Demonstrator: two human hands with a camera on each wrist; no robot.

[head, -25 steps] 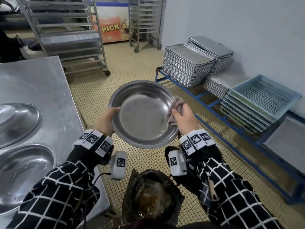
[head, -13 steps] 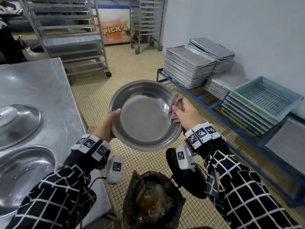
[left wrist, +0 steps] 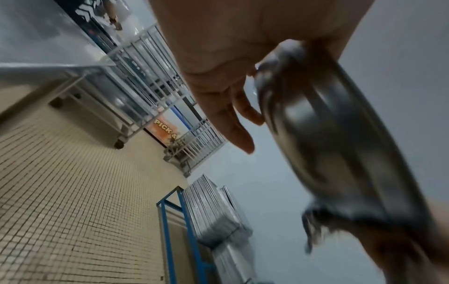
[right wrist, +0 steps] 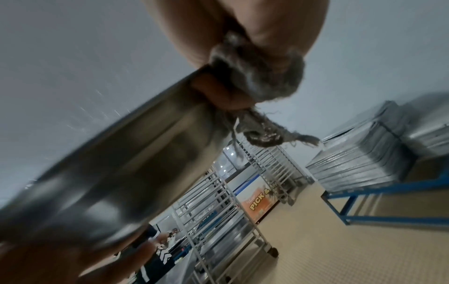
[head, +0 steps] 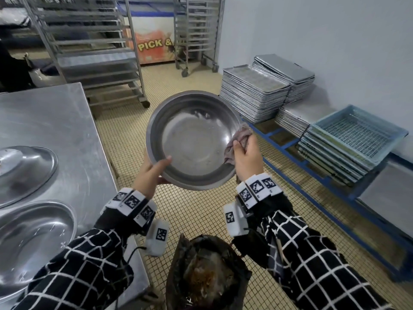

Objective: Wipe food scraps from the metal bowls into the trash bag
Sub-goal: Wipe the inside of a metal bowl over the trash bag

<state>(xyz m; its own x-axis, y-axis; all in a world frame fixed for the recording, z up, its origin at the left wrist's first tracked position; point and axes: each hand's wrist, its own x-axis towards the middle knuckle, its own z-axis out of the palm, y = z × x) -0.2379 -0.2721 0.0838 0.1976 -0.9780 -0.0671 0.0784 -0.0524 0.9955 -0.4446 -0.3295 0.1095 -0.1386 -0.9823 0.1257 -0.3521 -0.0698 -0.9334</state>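
Note:
A round metal bowl (head: pixel 193 139) is held tilted toward me above the floor. My left hand (head: pixel 154 173) grips its lower left rim, thumb inside and fingers behind; the left wrist view shows the bowl's (left wrist: pixel 335 146) outside with my left hand (left wrist: pixel 230 92) at the rim. My right hand (head: pixel 245 156) grips a grey-pink rag (head: pixel 238 142) pressed on the bowl's right inner wall. In the right wrist view the frayed rag (right wrist: pixel 257 80) is bunched in my right hand (right wrist: pixel 243 38) against the bowl (right wrist: pixel 126 153). A dark trash bag (head: pixel 207 274) with brown scraps stands open below the bowl.
A steel table (head: pixel 55 126) at the left carries two more metal bowls (head: pixel 24 171) (head: pixel 31 240). Stacked baking trays (head: pixel 254 95) and blue crates (head: pixel 355 135) sit on a low blue rack (head: pixel 312 175) at the right. Wheeled tray racks (head: pixel 89 48) stand behind on tiled floor.
The bowl has risen slightly and tilted more toward me. My right hand with the rag has slid along the bowl's right inner wall. My left hand keeps its grip.

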